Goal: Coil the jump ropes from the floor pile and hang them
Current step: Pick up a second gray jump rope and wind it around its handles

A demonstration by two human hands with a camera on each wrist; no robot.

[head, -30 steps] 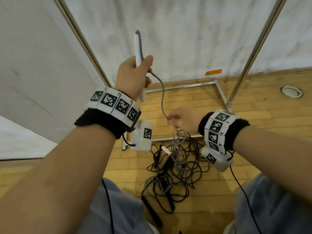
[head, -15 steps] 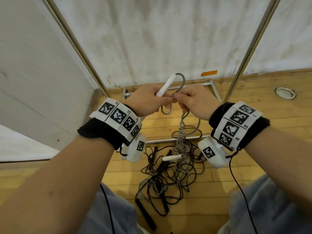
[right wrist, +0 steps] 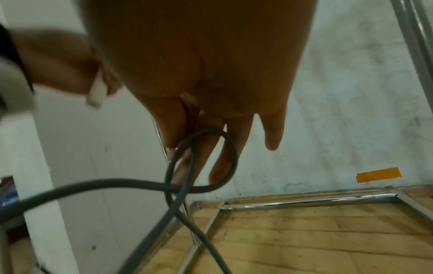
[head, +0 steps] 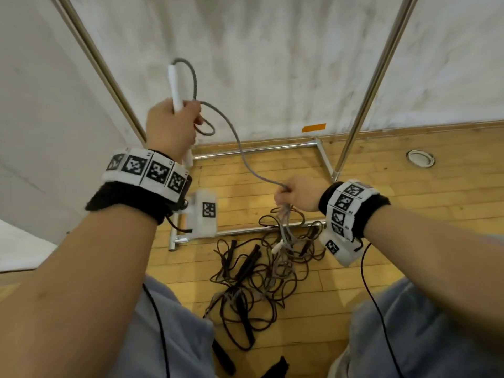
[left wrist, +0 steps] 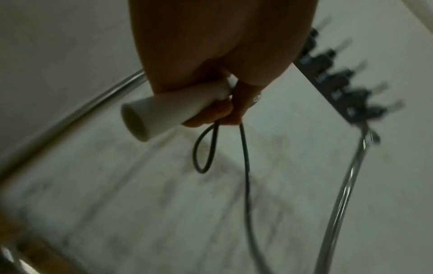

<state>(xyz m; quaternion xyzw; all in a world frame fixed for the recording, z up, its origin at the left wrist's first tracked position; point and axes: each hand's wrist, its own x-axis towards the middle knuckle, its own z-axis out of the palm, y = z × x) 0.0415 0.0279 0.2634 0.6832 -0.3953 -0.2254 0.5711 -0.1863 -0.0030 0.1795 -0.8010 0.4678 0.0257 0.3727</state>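
My left hand (head: 174,124) is raised and grips the white handle (head: 176,88) of a grey jump rope, with a small loop (head: 204,128) of the cord held against it. In the left wrist view the handle (left wrist: 173,109) and the loop (left wrist: 203,148) show under my curled fingers. The grey cord (head: 245,156) runs down to my right hand (head: 297,195), which pinches it low above the floor pile (head: 261,271). The right wrist view shows the cord (right wrist: 201,161) looped between thumb and fingers. The rope's other white handle (head: 277,246) dangles into the pile of dark ropes.
A chrome rack frame stands ahead, with a slanted post (head: 371,88) on the right, another (head: 103,72) on the left, and base bars (head: 256,150) on the wooden floor. A row of hooks (left wrist: 339,83) sits on the rack. A round floor fitting (head: 420,158) lies far right.
The hands were together at chest height half a second ago. Now the left hand has risen with the handle and a small loop, and the right hand has slid down along the cord toward the pile.
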